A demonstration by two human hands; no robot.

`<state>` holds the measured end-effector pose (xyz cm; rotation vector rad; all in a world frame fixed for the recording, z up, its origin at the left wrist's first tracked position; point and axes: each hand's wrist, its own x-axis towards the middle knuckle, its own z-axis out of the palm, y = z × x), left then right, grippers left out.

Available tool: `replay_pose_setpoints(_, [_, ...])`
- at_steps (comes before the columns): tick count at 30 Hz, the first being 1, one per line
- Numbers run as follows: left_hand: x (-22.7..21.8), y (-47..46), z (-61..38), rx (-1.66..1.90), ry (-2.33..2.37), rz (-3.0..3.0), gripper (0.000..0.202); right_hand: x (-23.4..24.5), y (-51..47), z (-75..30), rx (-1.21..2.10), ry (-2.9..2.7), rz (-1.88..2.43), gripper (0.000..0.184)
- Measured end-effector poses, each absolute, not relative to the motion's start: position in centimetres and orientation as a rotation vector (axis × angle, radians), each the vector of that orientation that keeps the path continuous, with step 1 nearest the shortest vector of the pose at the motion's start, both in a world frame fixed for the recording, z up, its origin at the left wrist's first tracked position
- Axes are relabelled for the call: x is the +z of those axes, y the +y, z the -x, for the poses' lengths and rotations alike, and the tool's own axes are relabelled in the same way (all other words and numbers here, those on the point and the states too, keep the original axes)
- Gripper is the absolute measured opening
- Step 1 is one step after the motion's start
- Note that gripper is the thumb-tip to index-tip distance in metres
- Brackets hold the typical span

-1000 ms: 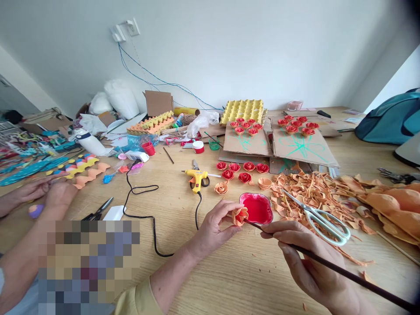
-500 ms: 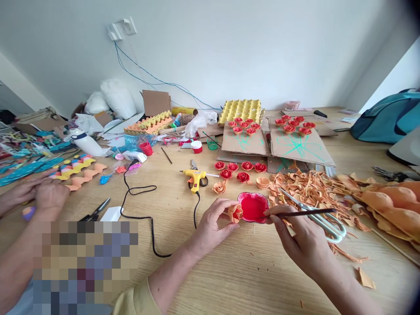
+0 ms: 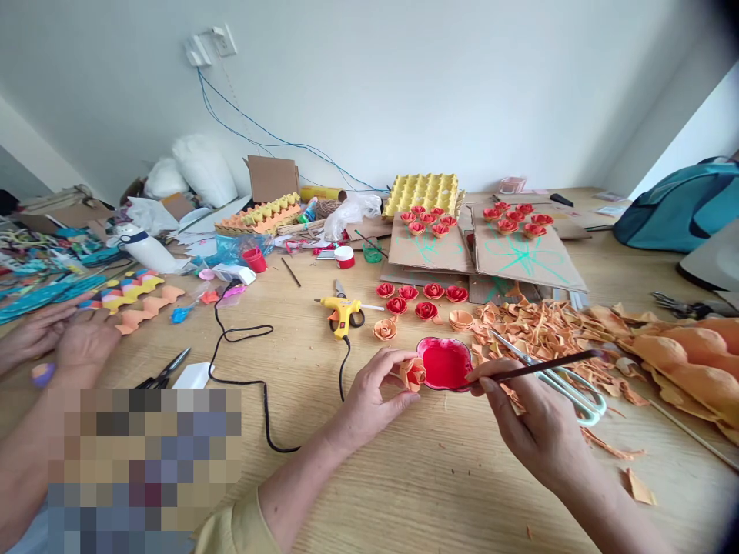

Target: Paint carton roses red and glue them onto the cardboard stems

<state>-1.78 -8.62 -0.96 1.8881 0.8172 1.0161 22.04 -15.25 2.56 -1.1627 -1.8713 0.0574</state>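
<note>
My left hand (image 3: 375, 388) pinches a small orange paper rose (image 3: 413, 374) just left of a red paint dish (image 3: 446, 363) on the wooden table. My right hand (image 3: 528, 419) grips a thin dark paintbrush (image 3: 540, 367) whose tip dips into the dish, its handle pointing right. Several red-painted roses (image 3: 426, 310) lie in a row behind the dish, beside two unpainted orange ones (image 3: 385, 329).
White-handled scissors (image 3: 563, 381) lie on orange cardboard scraps (image 3: 548, 327) to the right. A yellow glue gun (image 3: 342, 312) with a black cord sits left of centre. Cardboard sheets (image 3: 523, 258) with red roses and a yellow egg tray (image 3: 423, 192) stand behind. Another person's hands (image 3: 69, 338) work at the left.
My right hand swung the brush from pointing down toward me to lying level, tip in the red dish. The left hand kept the orange rose beside the dish.
</note>
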Motion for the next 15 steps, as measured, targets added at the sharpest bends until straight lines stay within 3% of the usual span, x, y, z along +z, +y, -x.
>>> replay_pose_setpoints(10, [-0.8, -8.9, 1.7, 0.991, 0.779, -1.757, 0.047, 3.0, -16.8, -21.5, 0.290, -1.863, 0.843, 0.028])
replay_pose_setpoints(15, [-1.0, -8.9, 1.8, 0.969, 0.744, -1.773, 0.048, 2.7, -16.7, -21.4, 0.300, -1.933, 0.838, 0.028])
